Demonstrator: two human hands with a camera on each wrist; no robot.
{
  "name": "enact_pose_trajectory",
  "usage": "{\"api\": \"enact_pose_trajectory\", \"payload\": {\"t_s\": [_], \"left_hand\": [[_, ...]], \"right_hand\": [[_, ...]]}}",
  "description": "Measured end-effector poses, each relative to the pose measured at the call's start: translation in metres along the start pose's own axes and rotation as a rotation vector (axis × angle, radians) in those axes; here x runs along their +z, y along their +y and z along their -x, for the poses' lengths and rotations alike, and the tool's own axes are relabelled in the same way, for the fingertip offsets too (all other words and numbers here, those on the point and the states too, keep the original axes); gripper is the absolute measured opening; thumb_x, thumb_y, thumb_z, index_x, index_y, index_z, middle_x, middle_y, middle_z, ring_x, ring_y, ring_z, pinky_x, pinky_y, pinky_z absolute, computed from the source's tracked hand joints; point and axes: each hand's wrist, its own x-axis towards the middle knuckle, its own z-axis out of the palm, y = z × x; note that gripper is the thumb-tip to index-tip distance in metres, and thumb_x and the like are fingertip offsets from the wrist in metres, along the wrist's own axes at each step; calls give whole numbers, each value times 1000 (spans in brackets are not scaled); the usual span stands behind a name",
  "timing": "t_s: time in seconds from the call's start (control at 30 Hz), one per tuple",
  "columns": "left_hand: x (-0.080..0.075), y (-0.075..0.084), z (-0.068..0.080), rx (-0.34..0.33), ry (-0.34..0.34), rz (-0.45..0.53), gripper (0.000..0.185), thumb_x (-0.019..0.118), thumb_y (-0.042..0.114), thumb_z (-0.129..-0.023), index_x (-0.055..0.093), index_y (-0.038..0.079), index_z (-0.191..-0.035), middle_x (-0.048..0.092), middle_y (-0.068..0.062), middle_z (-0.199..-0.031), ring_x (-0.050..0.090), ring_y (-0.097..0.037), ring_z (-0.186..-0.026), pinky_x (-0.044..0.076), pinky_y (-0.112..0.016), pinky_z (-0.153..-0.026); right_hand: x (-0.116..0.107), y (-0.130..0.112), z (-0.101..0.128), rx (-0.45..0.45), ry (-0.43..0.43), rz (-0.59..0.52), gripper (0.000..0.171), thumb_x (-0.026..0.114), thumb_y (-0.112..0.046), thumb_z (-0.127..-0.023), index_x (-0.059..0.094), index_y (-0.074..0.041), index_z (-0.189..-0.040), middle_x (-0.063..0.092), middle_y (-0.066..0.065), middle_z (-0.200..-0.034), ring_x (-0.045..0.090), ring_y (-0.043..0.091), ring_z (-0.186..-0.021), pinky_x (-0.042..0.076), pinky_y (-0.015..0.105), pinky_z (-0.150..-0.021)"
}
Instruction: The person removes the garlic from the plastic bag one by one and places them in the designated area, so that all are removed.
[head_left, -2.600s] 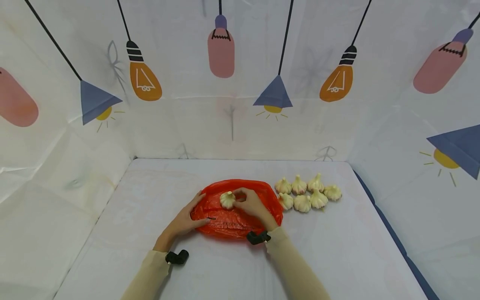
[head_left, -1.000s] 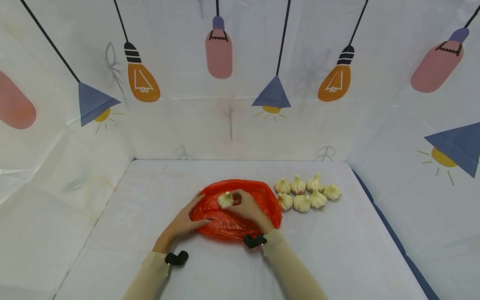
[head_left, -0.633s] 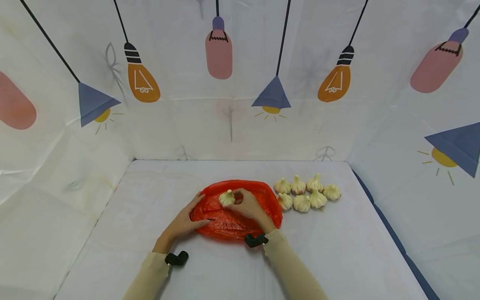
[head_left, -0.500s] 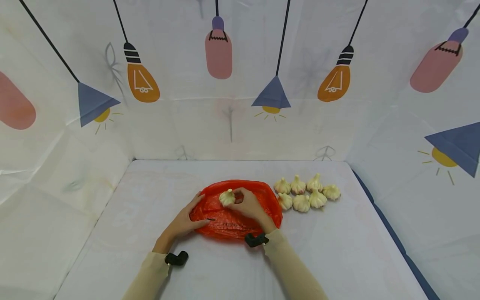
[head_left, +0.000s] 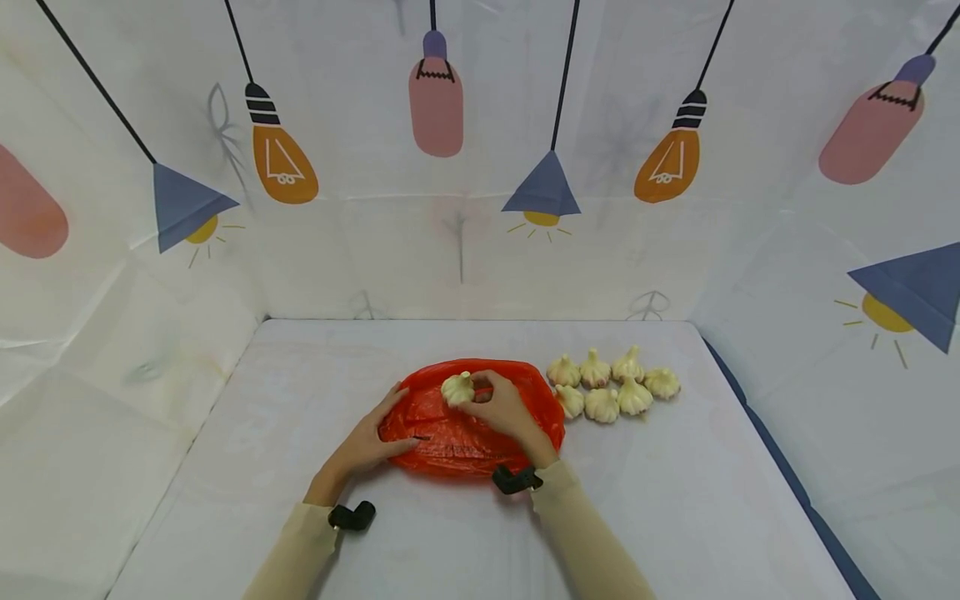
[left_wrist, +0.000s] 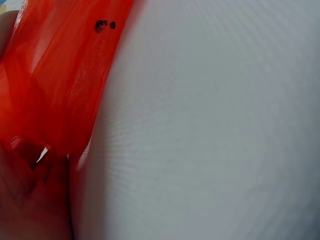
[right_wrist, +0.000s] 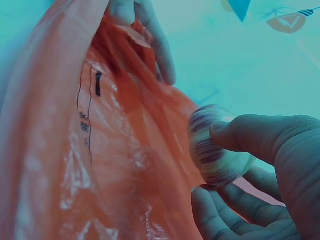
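Both forearms stretched forward in beige sleeves, wrists low. Left hand point(head_left: 372, 439) laid flat, fingers straight and angled inward to the right. Right hand point(head_left: 507, 410) raised a little, fingers point(right_wrist: 235, 134) and thumb curled in a pinch.

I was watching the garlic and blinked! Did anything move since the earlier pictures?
Only a little. The right hand, which grips the white garlic bulb, has carried it slightly up and away from the person over the crumpled red plastic bag. The left hand stays on the bag's left edge, and the pile of seven white garlic bulbs has not moved.
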Motion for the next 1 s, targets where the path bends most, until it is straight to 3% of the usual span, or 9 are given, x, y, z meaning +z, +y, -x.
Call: {"api": "enact_pose_trajectory", "payload": {"t_s": [1.0], "left_hand": [[-2,-1,1,19,-3,-6,98,82,42,-86,26,27,-165,10,1,-175,9,-34,-161,15,-66,-125]], "right_hand": [[-20,-36,31,-2,101,-91,58,82,-31,-88,59,-13,-138,63,5,-136,66,25,-117,61,38,-87]]}}
